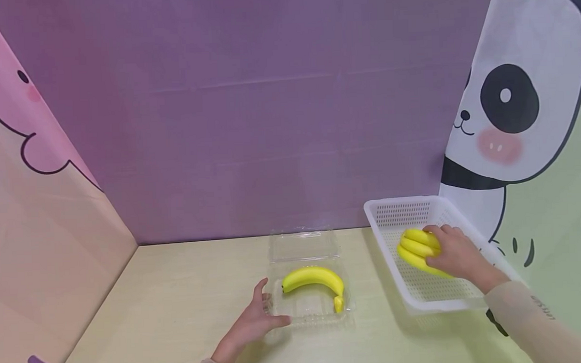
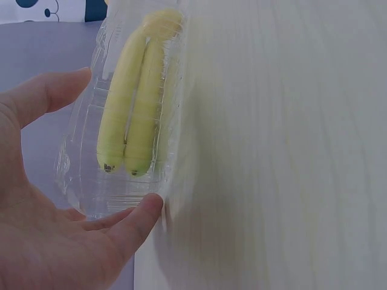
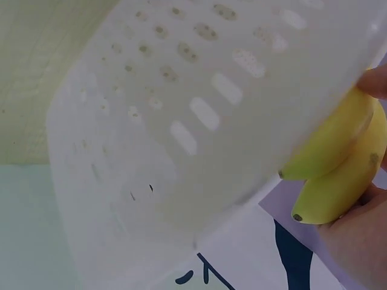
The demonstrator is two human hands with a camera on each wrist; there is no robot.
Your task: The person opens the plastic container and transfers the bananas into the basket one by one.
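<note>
In the head view my right hand [image 1: 458,253] grips a bunch of yellow bananas [image 1: 414,250] at the white perforated basket [image 1: 402,292]. The right wrist view shows two of these banana tips [image 3: 329,199] beyond the basket wall, with the fingers partly out of frame. My left hand [image 1: 252,321] touches the near left corner of a clear plastic clamshell box [image 1: 307,312], thumb and fingers spread apart. Inside the box lies another bunch of bananas [image 1: 315,277]. Two of its fruits [image 2: 130,109] show side by side through the plastic in the left wrist view.
The clear lid [image 1: 303,245] stands raised at the back of the box. A light wooden table [image 1: 179,297] carries everything. A purple backdrop [image 1: 250,124] rises behind, with a panda print [image 1: 547,98] on the right wall and a pink cartoon print on the left.
</note>
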